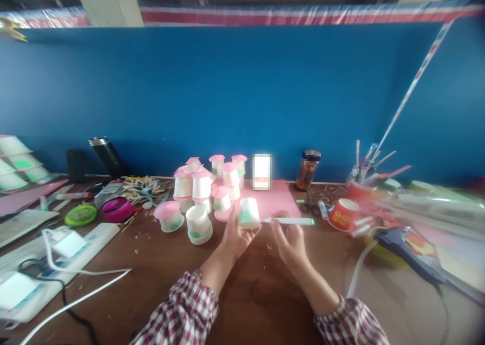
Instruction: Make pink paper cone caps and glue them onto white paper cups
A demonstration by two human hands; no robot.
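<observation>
Well, the left hand (238, 241) grips a cup (248, 208), the right hand (291, 241) a pen (303, 221); a red tub (343, 213) has blurry print.

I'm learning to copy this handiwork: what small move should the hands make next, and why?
Probably guide the marker in the right hand along the paper cup's side to add green: its narrow end points at the cup, the left hand holds the cup beside it, and the green patch covers only part of the visible side.
</observation>
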